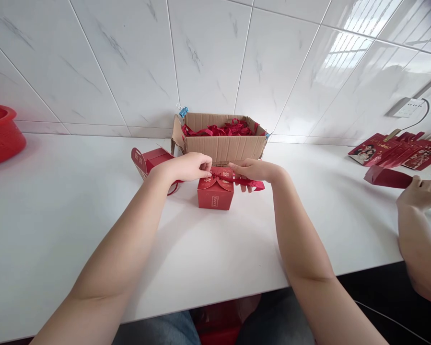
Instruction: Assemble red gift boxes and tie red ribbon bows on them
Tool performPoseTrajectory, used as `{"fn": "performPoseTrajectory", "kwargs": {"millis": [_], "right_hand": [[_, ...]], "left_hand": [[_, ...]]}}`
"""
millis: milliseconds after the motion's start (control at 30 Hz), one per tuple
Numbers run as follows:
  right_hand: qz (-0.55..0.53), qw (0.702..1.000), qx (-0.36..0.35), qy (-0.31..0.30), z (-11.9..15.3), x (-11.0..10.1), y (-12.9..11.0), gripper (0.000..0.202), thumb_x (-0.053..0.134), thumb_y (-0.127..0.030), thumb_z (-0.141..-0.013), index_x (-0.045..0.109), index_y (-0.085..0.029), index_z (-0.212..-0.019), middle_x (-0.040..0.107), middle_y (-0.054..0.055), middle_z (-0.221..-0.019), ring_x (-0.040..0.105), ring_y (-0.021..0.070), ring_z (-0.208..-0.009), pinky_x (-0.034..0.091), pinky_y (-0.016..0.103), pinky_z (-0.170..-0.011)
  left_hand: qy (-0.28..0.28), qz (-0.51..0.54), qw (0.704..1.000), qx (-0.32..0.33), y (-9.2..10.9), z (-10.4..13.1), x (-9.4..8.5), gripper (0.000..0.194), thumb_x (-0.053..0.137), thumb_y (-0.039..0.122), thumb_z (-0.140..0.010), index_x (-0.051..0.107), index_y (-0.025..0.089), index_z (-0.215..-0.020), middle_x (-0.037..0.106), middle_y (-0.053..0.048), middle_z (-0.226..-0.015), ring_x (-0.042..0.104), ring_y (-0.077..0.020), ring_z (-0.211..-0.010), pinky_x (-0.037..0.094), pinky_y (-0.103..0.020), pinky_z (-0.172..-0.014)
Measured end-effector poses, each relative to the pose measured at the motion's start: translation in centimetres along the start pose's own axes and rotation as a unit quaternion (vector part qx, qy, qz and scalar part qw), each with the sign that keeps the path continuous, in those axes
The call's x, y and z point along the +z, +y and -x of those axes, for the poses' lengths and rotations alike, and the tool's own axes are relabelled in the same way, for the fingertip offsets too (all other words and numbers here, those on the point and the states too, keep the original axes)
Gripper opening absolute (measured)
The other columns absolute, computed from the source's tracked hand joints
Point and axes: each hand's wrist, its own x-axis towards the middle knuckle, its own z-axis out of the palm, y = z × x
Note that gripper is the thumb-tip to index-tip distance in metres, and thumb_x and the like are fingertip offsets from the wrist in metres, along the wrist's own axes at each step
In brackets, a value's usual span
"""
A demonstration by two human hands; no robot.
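Note:
A small red gift box (215, 196) with gold print stands upright on the white table in front of me. A red ribbon (249, 183) runs across its folded top and trails off to the right. At the top left of the box, my left hand (195, 166) is closed in a pinch on the ribbon. My right hand (253, 171) is at the box's right side, its fingers curled around the ribbon, with the loose end showing past them. Partly behind my left wrist lies another red box (157, 158), opened out, with a red cord beside it.
Behind the gift box a cardboard box (222, 147) full of red ribbons stands against the tiled wall. At far left is a red plastic basket (3, 139). On the right, a co-worker's hand (422, 191) holds a red piece near several printed red boxes (384, 151).

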Motion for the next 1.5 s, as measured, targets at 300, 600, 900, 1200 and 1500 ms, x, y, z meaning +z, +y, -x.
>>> {"fn": "performPoseTrajectory", "kwargs": {"millis": [300,600,900,1200,1500], "right_hand": [[-0.052,0.983,-0.129,-0.12,0.6,-1.0,0.8,0.036,0.064,-0.05,-0.082,0.064,-0.015,-0.076,0.069,0.004,-0.069,0.06,0.0106,-0.056,0.046,0.024,-0.056],[-0.24,0.923,-0.301,0.019,-1.1,-0.1,1.3,0.017,0.077,-0.034,-0.071,0.075,-0.018,-0.073,0.064,0.004,-0.095,0.057,0.0126,-0.08,0.047,0.027,-0.072],[-0.392,0.861,-0.303,0.117,-3.6,2.1,-0.1,0.024,0.075,-0.044,-0.073,0.074,-0.02,-0.069,0.068,0.001,-0.079,0.06,0.0123,-0.077,0.048,0.026,-0.071],[-0.405,0.861,-0.299,0.068,-3.3,2.0,-0.1,0.025,0.073,-0.044,-0.075,0.073,-0.019,-0.078,0.068,0.002,-0.08,0.061,0.0145,-0.078,0.049,0.027,-0.073],[-0.347,0.885,-0.29,0.109,-3.1,1.5,0.3,0.022,0.07,-0.04,-0.079,0.072,-0.018,-0.08,0.056,-0.002,-0.07,0.046,0.0083,-0.063,0.038,0.024,-0.06]], "left_hand": [[-0.028,-0.004,0.999,-0.03,0.0,-0.1,0.0,0.017,0.054,0.04,-0.074,0.055,0.024,-0.081,0.064,-0.002,-0.081,0.054,-0.0177,-0.067,0.036,-0.027,-0.054],[-0.024,0.004,0.999,-0.041,0.1,-0.1,0.1,0.022,0.056,0.045,-0.074,0.055,0.023,-0.081,0.066,-0.003,-0.086,0.057,-0.0191,-0.07,0.037,-0.028,-0.057],[-0.024,0.012,0.998,-0.057,-0.1,-0.3,0.4,0.028,0.056,0.051,-0.073,0.055,0.023,-0.077,0.067,-0.003,-0.082,0.059,-0.0213,-0.069,0.038,-0.03,-0.058],[0.104,0.107,0.989,-0.021,1.6,1.0,-0.3,0.039,0.058,0.06,-0.076,0.055,0.022,-0.081,0.058,-0.002,-0.079,0.055,-0.0173,-0.068,0.036,-0.026,-0.056],[0.238,0.202,0.95,0.006,3.1,0.7,-0.1,0.041,0.055,0.055,-0.081,0.059,0.019,-0.061,0.048,0.001,-0.055,0.044,-0.0126,-0.051,0.029,-0.028,-0.052]]}}
